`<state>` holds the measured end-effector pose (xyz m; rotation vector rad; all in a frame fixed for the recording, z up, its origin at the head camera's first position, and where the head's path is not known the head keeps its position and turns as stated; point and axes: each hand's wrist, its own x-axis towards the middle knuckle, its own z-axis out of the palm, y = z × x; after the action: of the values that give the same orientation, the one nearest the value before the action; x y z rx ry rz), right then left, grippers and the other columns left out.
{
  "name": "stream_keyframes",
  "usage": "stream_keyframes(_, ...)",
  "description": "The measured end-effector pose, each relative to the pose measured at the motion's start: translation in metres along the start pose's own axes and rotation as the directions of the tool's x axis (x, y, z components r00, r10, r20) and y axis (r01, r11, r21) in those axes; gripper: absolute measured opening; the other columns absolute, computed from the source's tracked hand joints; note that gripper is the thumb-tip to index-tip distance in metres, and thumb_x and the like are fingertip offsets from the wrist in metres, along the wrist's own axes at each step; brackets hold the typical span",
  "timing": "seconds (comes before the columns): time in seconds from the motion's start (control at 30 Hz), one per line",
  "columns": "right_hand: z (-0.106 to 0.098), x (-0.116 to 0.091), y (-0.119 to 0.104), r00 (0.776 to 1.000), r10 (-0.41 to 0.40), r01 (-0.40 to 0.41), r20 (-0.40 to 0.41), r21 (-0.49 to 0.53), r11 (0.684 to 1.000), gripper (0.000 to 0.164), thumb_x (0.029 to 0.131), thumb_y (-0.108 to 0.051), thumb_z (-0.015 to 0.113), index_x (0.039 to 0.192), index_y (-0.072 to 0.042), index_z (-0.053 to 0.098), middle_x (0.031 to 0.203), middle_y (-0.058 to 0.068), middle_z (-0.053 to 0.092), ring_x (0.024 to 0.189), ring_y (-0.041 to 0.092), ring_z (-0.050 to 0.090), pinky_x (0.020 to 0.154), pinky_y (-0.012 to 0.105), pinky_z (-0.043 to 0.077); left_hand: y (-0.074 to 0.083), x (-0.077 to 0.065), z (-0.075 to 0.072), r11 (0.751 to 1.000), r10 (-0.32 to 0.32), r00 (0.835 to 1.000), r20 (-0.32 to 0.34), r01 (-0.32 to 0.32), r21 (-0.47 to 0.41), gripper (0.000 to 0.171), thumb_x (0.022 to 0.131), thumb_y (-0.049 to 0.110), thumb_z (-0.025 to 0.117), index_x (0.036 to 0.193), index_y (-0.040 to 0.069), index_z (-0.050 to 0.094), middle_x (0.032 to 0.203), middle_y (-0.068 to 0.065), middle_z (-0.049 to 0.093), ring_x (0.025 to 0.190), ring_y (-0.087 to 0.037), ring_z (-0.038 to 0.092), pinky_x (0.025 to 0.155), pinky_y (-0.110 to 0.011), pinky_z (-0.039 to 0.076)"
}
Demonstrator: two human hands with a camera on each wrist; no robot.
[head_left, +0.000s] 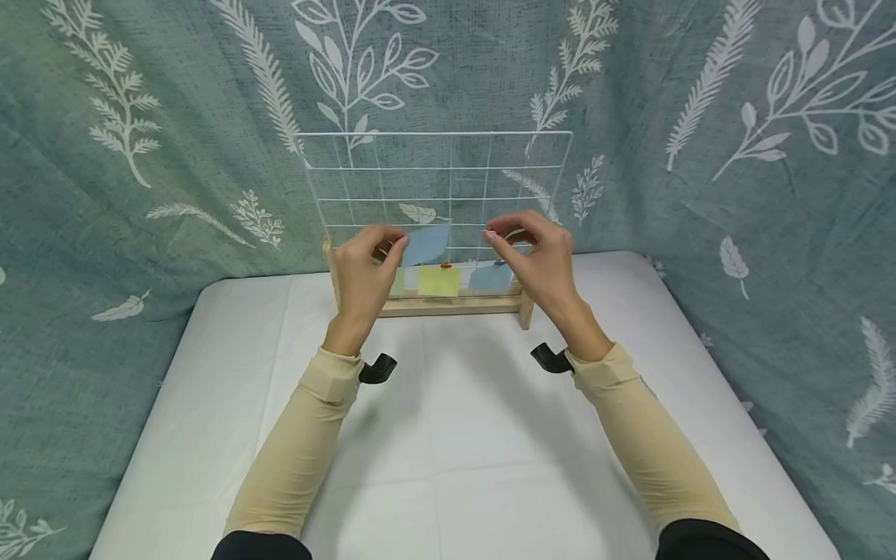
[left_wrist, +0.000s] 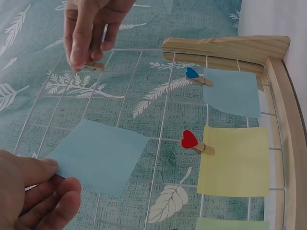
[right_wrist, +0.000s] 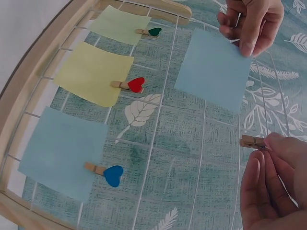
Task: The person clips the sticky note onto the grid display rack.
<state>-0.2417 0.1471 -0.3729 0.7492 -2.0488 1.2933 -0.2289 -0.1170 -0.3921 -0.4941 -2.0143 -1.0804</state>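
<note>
My left hand pinches a blue paper note by one corner in front of a white wire grid. In the right wrist view, my right hand holds a small wooden clothespin between thumb and fingertips, apart from note and grid. Along the grid's lower part hang three clipped notes: a green note with a green heart clothespin, a yellow note with a red heart clothespin, and another blue note with a blue heart clothespin.
A wooden stand holds the grid upright at the back of a table covered in white cloth. Behind it hangs a green curtain with white leaf prints. Black wrist mounts stick out by both cuffs.
</note>
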Motion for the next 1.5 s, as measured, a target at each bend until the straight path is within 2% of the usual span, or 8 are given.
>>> stream_keyframes(0.13,0.003,0.005,0.003,1.000,0.001,-0.001,0.004,0.014,1.000,0.014,0.092,-0.003,0.080,0.105,-0.003,0.079,0.103,0.012,0.078,0.091,0.025,0.073,0.084,0.024,0.059,-0.001,0.003,0.004,1.000,-0.010,1.000,0.010,0.010,-0.002,0.009,0.099,0.011,0.074,0.099,0.003,0.078,0.088,-0.013,0.077,0.071,-0.023,0.072,0.064,-0.033,0.060)
stream_keyframes(0.5,0.004,0.021,0.003,0.999,-0.031,0.031,0.042,0.008,0.999,0.016,0.094,-0.010,0.080,0.109,-0.007,0.079,0.104,0.008,0.078,0.094,0.022,0.076,0.086,0.037,0.062,0.000,0.015,0.012,0.999,-0.045,0.999,0.008,0.046,-0.030,0.006,0.097,0.011,0.077,0.097,0.004,0.079,0.087,-0.011,0.076,0.070,-0.022,0.071,0.065,-0.031,0.057)
stream_keyframes(0.67,0.007,0.033,-0.001,0.996,-0.047,0.049,0.072,-0.020,0.999,0.016,0.096,-0.016,0.079,0.110,-0.009,0.079,0.103,0.005,0.080,0.092,0.018,0.077,0.087,0.034,0.062,-0.002,0.021,0.016,0.998,-0.059,0.998,-0.001,0.058,-0.023,0.005,0.096,0.009,0.077,0.097,0.004,0.079,0.088,-0.011,0.077,0.071,-0.023,0.072,0.064,-0.033,0.058)
stream_keyframes(0.87,0.012,0.046,-0.004,0.992,-0.074,0.075,0.099,-0.004,0.997,0.016,0.096,-0.016,0.078,0.110,-0.007,0.079,0.104,0.006,0.080,0.092,0.018,0.078,0.086,0.032,0.062,-0.003,0.027,0.021,0.999,-0.046,0.999,-0.015,0.046,0.004,0.006,0.095,0.010,0.078,0.099,0.005,0.080,0.093,-0.011,0.079,0.072,-0.025,0.073,0.065,-0.038,0.060)
stream_keyframes(1.1,0.017,0.055,-0.006,0.990,-0.075,0.076,0.122,-0.007,0.997,0.017,0.096,-0.016,0.079,0.110,-0.007,0.079,0.103,0.004,0.080,0.091,0.015,0.078,0.085,0.029,0.062,-0.002,0.032,0.024,0.996,-0.088,0.996,-0.032,0.089,0.009,0.007,0.097,0.012,0.077,0.098,0.006,0.080,0.091,-0.010,0.079,0.070,-0.024,0.071,0.064,-0.039,0.059)
stream_keyframes(1.5,0.021,0.064,-0.015,0.988,-0.055,0.064,0.142,-0.055,0.996,0.017,0.096,-0.018,0.079,0.110,-0.007,0.079,0.101,0.003,0.081,0.088,0.014,0.077,0.084,0.031,0.062,-0.004,0.039,0.027,0.993,-0.114,0.993,-0.043,0.115,0.017,0.009,0.097,0.013,0.077,0.097,0.004,0.080,0.091,-0.011,0.079,0.070,-0.025,0.071,0.066,-0.037,0.058)
